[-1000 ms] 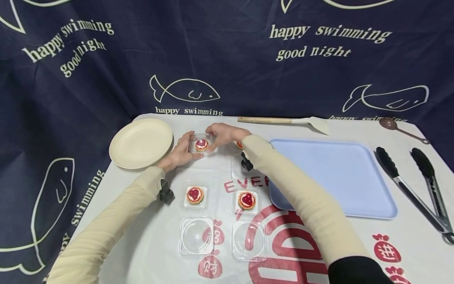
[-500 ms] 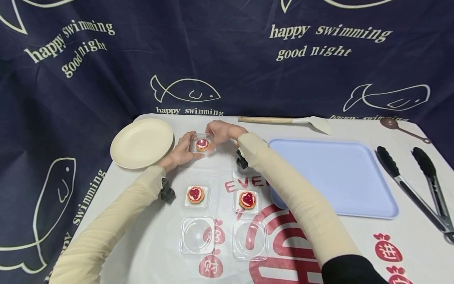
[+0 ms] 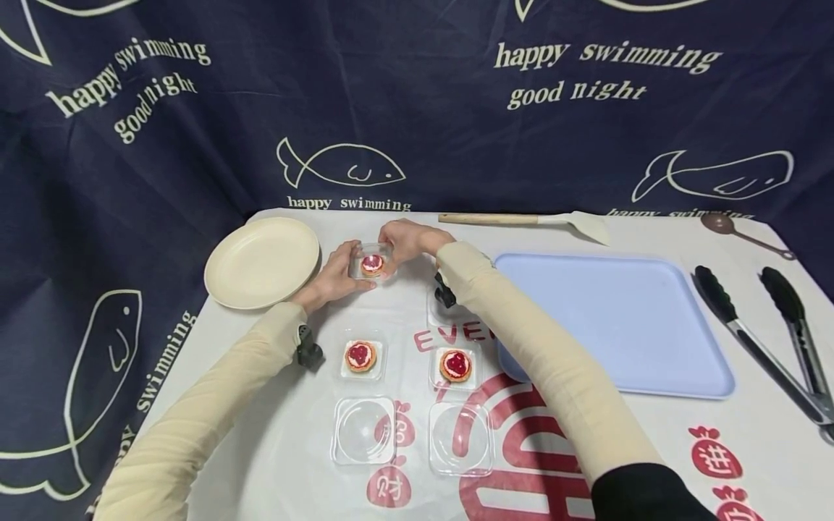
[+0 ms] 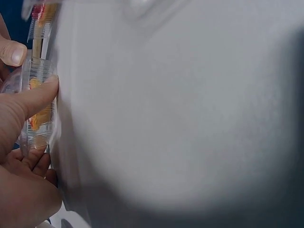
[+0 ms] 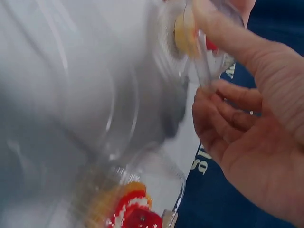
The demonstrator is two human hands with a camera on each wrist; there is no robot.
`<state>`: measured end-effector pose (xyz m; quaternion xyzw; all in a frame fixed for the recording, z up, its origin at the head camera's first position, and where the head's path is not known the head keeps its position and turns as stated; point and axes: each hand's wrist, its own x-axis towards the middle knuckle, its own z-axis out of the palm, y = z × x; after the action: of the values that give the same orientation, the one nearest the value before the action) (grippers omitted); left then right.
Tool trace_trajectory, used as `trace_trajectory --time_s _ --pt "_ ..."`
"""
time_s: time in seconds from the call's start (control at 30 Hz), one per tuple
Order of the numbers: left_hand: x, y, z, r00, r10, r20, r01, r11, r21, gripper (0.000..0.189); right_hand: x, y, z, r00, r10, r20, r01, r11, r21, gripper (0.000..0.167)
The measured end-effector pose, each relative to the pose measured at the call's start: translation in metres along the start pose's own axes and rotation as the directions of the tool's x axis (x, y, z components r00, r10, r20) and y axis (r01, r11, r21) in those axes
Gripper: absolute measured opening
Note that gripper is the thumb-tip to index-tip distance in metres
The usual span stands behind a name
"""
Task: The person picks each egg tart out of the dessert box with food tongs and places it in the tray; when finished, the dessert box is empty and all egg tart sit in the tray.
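A clear plastic box with a red-topped tart inside is between my hands at the back of the table. My left hand grips its left side; in the left wrist view the thumb lies along the ridged wall. From the other side, my right hand pinches the box's edge at the lid between thumb and fingertips, as the right wrist view shows. Two open boxes nearer the front each hold a tart. Another tart box is partly hidden under my right wrist.
Two clear lids or containers lie at the front. A cream plate is at left, a blue tray at right. A spatula, brown spoon and tongs lie along the back and right.
My right wrist and forearm have shifted slightly left. Both hands keep their hold on the box, which stays in about the same place.
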<state>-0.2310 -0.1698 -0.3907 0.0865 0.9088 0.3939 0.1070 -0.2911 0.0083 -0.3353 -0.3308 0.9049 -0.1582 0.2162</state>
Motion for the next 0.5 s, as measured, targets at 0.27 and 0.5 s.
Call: trace_trajectory --time_s 0.27,0.5 --pt "-0.0008 0.0016 0.0001 1.0 0.003 0.012 -0.003 1.0 -0.009 0.096 0.0019 0.0082 0.0006 1.0 -0.01 0.006 0.009 0.993 0.122 0.055" --pt "0.0005 0.0011 -0.0009 1.0 -0.014 0.01 0.014 1.0 0.002 0.097 0.0034 0.0037 0.0009 0.999 -0.014 -0.043 0.017 0.998 0.06 0.06"
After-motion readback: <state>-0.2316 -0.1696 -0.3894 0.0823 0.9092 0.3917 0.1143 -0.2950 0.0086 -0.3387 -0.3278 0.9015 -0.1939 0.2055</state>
